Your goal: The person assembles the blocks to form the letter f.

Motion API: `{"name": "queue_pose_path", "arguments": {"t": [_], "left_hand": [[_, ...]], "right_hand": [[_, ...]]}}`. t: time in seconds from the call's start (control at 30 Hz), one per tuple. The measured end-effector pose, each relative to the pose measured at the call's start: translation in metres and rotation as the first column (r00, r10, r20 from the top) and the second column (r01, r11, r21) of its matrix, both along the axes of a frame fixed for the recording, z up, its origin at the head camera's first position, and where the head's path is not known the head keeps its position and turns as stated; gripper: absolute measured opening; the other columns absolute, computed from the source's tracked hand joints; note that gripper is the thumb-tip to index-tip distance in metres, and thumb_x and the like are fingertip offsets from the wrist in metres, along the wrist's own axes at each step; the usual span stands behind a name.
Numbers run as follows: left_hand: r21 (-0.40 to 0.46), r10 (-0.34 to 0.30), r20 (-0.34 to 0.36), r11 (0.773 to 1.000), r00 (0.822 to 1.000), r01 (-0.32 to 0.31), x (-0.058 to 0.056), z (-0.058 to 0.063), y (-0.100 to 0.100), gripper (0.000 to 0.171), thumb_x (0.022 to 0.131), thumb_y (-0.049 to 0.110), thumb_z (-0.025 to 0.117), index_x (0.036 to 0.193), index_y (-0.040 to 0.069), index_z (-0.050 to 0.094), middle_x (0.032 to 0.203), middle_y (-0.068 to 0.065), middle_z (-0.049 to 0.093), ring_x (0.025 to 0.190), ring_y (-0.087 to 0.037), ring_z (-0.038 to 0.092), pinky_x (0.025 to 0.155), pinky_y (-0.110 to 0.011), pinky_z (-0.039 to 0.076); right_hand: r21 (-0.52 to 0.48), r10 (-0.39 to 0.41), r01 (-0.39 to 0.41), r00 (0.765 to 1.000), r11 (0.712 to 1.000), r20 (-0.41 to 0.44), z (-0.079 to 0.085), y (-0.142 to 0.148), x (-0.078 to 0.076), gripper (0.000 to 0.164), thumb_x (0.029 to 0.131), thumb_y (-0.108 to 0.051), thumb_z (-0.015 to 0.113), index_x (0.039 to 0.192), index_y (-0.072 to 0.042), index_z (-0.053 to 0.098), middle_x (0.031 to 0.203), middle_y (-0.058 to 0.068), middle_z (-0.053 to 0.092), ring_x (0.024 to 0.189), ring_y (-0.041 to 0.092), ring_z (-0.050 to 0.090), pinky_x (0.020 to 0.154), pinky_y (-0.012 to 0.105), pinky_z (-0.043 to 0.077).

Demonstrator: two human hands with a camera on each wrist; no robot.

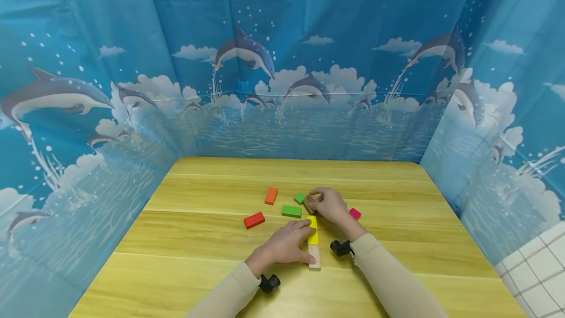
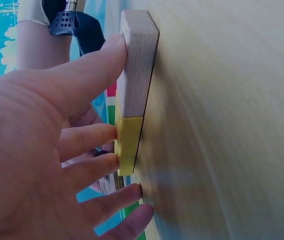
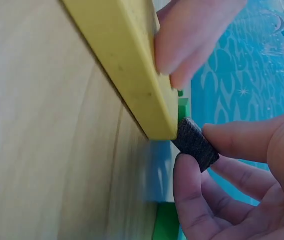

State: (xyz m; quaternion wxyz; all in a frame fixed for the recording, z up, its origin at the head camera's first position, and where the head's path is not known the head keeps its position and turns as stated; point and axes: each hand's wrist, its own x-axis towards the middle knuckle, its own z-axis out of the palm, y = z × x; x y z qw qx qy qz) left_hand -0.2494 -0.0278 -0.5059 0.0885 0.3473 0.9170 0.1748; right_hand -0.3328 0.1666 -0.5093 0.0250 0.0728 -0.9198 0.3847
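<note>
A yellow block (image 1: 313, 236) and a pale wooden block (image 1: 314, 251) lie end to end in a row on the table. My left hand (image 1: 286, 242) rests on this row: its thumb touches the pale block (image 2: 139, 70), and two fairly straight fingers touch the yellow block (image 2: 129, 145). Just beyond the yellow block's far end, my right hand (image 1: 330, 205) pinches a dark brown block (image 1: 308, 204) between thumb and fingers. The right wrist view shows this dark block (image 3: 196, 142) tilted, close by the yellow block's corner.
Left of the row lie a red block (image 1: 254, 220), an orange block (image 1: 271, 196) and a green block (image 1: 292, 211). A smaller green block (image 1: 299, 199) is beside the dark one. To the right of my right hand sits a pink block (image 1: 355, 213). A dolphin-print curtain (image 1: 282, 131) borders the wooden table (image 1: 198, 239).
</note>
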Motion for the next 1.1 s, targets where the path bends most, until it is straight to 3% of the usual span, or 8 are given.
{"name": "queue_pose_path", "arguments": {"t": [0.37,0.83,1.1], "left_hand": [[-0.008,-0.003,-0.021,1.000,1.000,0.002,0.000,0.001,0.001,0.076,0.085,0.051,0.078,0.147,0.016,0.054,0.160,-0.006,0.036,0.145,-0.029,0.034,0.113,-0.047,0.036],[-0.021,-0.011,-0.025,1.000,1.000,0.010,-0.001,0.000,0.000,0.077,0.085,0.054,0.076,0.148,0.017,0.053,0.160,-0.005,0.035,0.146,-0.028,0.033,0.114,-0.046,0.035],[-0.013,-0.012,-0.022,1.000,1.000,0.012,-0.002,-0.001,-0.001,0.077,0.085,0.054,0.076,0.148,0.016,0.053,0.160,-0.006,0.035,0.146,-0.028,0.033,0.114,-0.045,0.035]], "right_hand": [[-0.003,0.000,0.000,1.000,1.000,-0.017,-0.006,-0.013,-0.001,0.040,0.093,-0.007,0.071,0.132,-0.010,0.067,0.084,0.004,0.066,0.066,0.017,0.059,0.054,0.031,0.048],[0.021,-0.025,0.025,1.000,0.999,-0.006,-0.005,-0.012,0.002,0.036,0.091,-0.012,0.076,0.125,-0.005,0.069,0.085,0.004,0.069,0.071,0.017,0.063,0.056,0.032,0.051],[0.054,-0.041,0.041,0.999,0.998,0.005,-0.006,-0.010,0.001,0.035,0.091,-0.018,0.076,0.124,-0.007,0.069,0.095,0.008,0.069,0.076,0.019,0.062,0.060,0.034,0.051]]}}
